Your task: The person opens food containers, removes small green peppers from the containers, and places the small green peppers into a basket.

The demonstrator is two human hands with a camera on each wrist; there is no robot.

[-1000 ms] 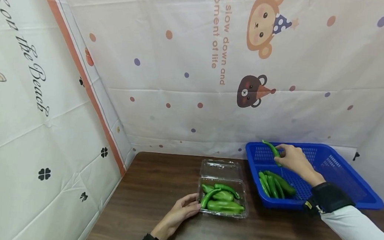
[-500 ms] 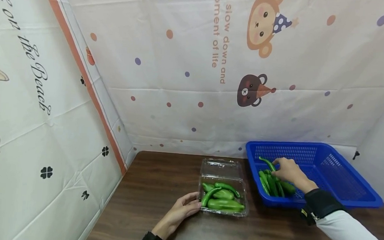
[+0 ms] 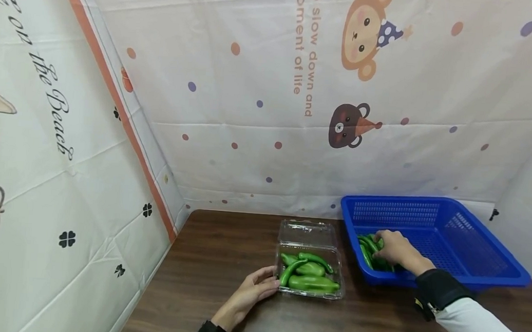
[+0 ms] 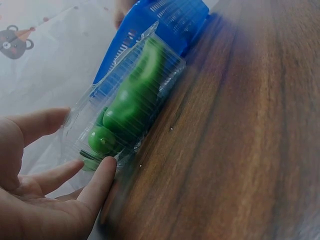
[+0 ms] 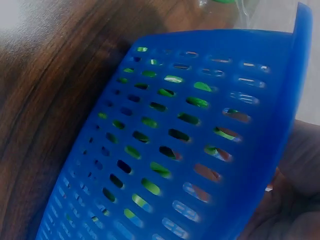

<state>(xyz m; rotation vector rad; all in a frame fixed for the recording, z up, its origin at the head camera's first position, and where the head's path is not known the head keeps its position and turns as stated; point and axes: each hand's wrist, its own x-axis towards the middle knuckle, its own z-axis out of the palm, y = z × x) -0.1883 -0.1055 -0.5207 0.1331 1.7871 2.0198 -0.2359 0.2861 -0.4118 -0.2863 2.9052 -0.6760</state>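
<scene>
A clear plastic clamshell box (image 3: pixel 309 274) with several green peppers in it lies open on the brown table (image 3: pixel 222 255). My left hand (image 3: pixel 257 286) rests against its left side, with straight fingers (image 4: pixel 100 175) touching the box wall (image 4: pixel 132 102). My right hand (image 3: pixel 392 249) is down inside the blue basket (image 3: pixel 430 204), fingers curled over the pile of green peppers (image 3: pixel 368 247) at its front left. The hand hides most of that pile. In the right wrist view the basket wall (image 5: pixel 175 150) fills the frame, with green showing through its holes.
The basket stands at the table's back right, right beside the box. Printed cloth walls (image 3: pixel 260 109) close in the back and the left side. Bare tabletop lies left of and in front of the box.
My right hand held one pepper above the basket's back rim, then came down with it onto the pepper pile. The left hand and the box stayed put.
</scene>
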